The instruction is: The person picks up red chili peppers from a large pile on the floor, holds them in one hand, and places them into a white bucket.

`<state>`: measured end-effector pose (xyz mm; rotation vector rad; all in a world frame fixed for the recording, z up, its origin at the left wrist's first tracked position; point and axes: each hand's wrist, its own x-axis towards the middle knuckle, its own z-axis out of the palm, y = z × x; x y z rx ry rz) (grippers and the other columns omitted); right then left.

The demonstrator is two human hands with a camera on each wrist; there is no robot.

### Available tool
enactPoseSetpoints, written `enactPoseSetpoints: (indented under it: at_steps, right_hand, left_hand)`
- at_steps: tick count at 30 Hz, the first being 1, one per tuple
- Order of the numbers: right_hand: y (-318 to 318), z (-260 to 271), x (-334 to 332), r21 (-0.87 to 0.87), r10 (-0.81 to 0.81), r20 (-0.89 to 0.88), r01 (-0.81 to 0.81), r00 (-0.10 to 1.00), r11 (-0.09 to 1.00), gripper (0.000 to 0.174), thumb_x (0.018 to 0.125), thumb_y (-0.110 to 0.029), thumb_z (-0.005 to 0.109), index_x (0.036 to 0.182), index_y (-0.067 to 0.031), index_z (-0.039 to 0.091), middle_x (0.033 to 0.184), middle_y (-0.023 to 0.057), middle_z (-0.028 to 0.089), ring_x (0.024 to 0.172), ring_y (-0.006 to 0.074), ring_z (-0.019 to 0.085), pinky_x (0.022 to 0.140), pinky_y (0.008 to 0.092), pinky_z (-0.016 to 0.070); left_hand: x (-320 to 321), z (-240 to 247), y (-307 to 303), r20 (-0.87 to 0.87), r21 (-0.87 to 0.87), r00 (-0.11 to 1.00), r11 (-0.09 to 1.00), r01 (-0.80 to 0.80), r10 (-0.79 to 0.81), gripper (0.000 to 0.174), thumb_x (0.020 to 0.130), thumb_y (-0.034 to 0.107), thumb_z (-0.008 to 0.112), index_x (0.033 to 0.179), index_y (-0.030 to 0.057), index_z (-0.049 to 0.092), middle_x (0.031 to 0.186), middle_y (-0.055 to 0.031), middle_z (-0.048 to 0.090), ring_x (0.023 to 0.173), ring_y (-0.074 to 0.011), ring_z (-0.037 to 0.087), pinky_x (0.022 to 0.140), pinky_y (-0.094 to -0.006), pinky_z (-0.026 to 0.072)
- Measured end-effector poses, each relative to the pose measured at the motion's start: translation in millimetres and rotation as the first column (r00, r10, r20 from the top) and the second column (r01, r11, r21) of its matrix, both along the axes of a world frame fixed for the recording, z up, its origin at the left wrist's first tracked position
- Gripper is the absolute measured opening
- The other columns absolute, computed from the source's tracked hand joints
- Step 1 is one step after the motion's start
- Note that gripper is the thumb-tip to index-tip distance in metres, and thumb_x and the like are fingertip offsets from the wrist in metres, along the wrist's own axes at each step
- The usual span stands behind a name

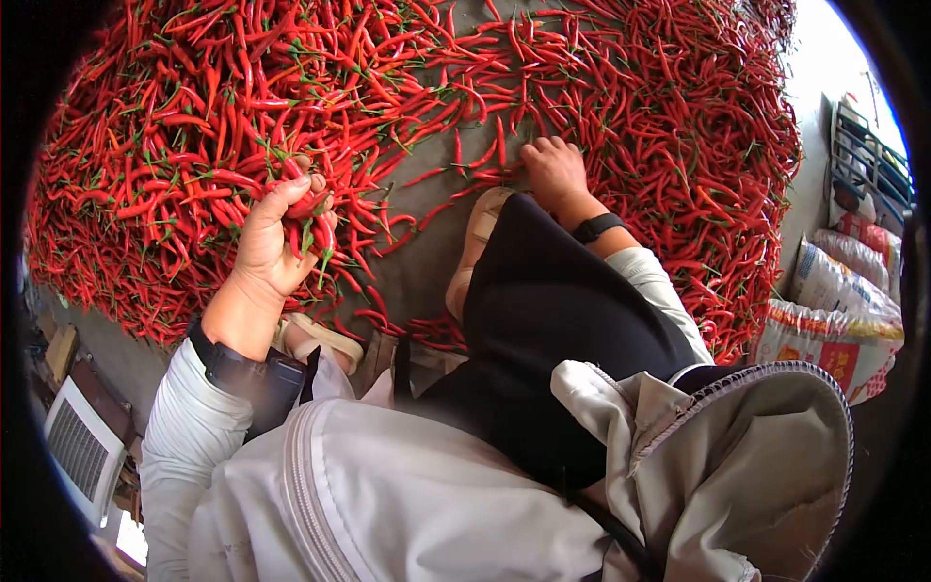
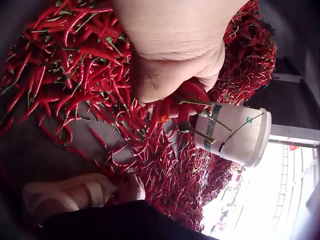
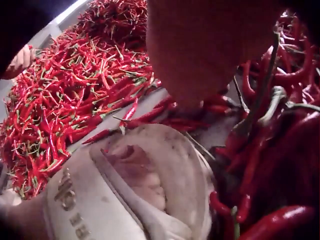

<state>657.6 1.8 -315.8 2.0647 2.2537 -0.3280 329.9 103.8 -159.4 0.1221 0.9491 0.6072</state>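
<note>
In the head view, my left hand point(image 1: 267, 238) is raised over the left heap and grips a small bunch of red chili peppers point(image 1: 308, 206) between thumb and fingers. Their green stems jut out past the fingers, and the left wrist view shows these held chilies point(image 2: 192, 95) up close. My right hand point(image 1: 558, 175) reaches down at the inner edge of the right heap of chilies point(image 1: 669, 145), beside my knee, its fingers relaxed over loose peppers. In the right wrist view that hand point(image 3: 200, 50) is dark and its fingertips are hidden.
The left heap of chilies point(image 1: 145, 165) spreads widely over the grey floor point(image 1: 427, 247). Sandalled feet point(image 1: 475, 242) stand between the heaps. Printed sacks point(image 1: 834, 330) stand at right, a white framed grille point(image 1: 82, 446) at lower left. A white bucket point(image 2: 232, 130) shows behind the held chilies.
</note>
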Motion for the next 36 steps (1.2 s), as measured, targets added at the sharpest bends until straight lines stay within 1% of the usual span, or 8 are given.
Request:
enactPoseSetpoints:
  at_steps: [6,10,18,24,27,28,32,36]
  right_hand:
    - [-1,39,34,-0.426,-0.202,0.242,0.291,0.949,0.857,0.017,0.068,-0.026,0.059,0.078,-0.0124,0.064,0.080,0.0079,0.064,0.080,0.0259,0.061,0.068,0.0395,0.0458]
    - [6,50,63,-0.602,-0.238,-0.114,0.124,0.964,0.789,0.020,0.070,-0.022,0.058,0.085,-0.0099,0.063,0.083,0.0131,0.063,0.083,0.0303,0.060,0.072,0.0400,0.0482]
    - [48,-2,19,-0.257,-0.425,0.081,0.431,0.902,0.865,0.026,0.075,-0.022,0.057,0.096,-0.0080,0.055,0.101,0.0121,0.056,0.087,0.0330,0.058,0.071,0.0419,0.0485]
    - [33,18,26,0.018,-0.452,-0.300,0.479,0.840,0.878,0.016,0.075,-0.014,0.054,0.088,-0.0058,0.056,0.092,0.0126,0.059,0.082,0.0308,0.060,0.068,0.0391,0.0489]
    - [48,47,14,-0.132,-0.433,-0.726,0.509,0.535,0.851,0.024,0.074,-0.015,0.058,0.095,-0.0041,0.056,0.075,0.0110,0.062,0.074,0.0251,0.062,0.064,0.0351,0.0481]
    - [54,64,10,-0.465,-0.575,-0.789,0.401,0.217,0.789,0.022,0.078,-0.014,0.056,0.096,-0.0019,0.055,0.075,0.0065,0.060,0.076,0.0185,0.061,0.064,0.0301,0.0480]
    - [83,126,-30,-0.609,-0.623,-0.655,-0.188,-0.428,0.770,0.016,0.087,-0.010,0.048,0.101,-0.0031,0.050,0.088,0.0040,0.055,0.073,0.0119,0.054,0.067,0.0291,0.0491]
    - [110,156,-74,-0.631,-0.705,-0.552,-0.331,-0.445,0.702,0.032,0.085,-0.014,0.053,0.114,-0.0039,0.043,0.104,0.0068,0.053,0.098,0.0177,0.053,0.076,0.0321,0.0462]
  left_hand:
    - [1,-4,-2,0.000,0.004,1.000,1.000,-0.004,0.004,0.024,0.079,0.007,0.058,0.101,0.0102,0.052,0.081,-0.0040,0.060,0.073,-0.0174,0.059,0.064,-0.0295,0.0485]
    - [2,0,-1,-0.037,-0.015,0.999,1.000,-0.018,0.017,0.025,0.081,0.007,0.054,0.105,0.0107,0.050,0.084,-0.0048,0.055,0.071,-0.0141,0.055,0.064,-0.0285,0.0475]
    - [2,0,1,-0.011,-0.006,1.000,1.000,-0.003,0.003,0.024,0.080,0.006,0.056,0.103,0.0103,0.051,0.083,-0.0041,0.061,0.073,-0.0177,0.062,0.063,-0.0308,0.0512]
    - [11,-2,0,-0.073,0.029,0.997,1.000,0.004,-0.002,0.026,0.080,0.005,0.054,0.105,0.0102,0.050,0.084,-0.0063,0.059,0.070,-0.0180,0.061,0.061,-0.0332,0.0522]
    - [23,-12,2,-0.110,0.068,0.994,0.997,0.022,-0.015,0.025,0.079,0.004,0.054,0.104,0.0101,0.050,0.083,-0.0055,0.059,0.072,-0.0175,0.061,0.063,-0.0322,0.0511]
    - [27,-13,3,-0.142,0.074,0.990,0.997,0.034,-0.023,0.025,0.079,0.004,0.055,0.103,0.0105,0.051,0.083,-0.0053,0.059,0.073,-0.0168,0.061,0.064,-0.0314,0.0506]
    - [62,-1,15,-0.094,0.115,0.996,0.993,0.018,-0.007,0.023,0.075,0.003,0.060,0.095,0.0093,0.053,0.081,-0.0055,0.059,0.073,-0.0167,0.058,0.063,-0.0336,0.0506]
    - [102,8,22,-0.059,0.151,0.998,0.989,-0.011,0.020,0.011,0.077,0.008,0.059,0.088,0.0103,0.058,0.078,-0.0035,0.059,0.073,-0.0185,0.059,0.060,-0.0369,0.0506]
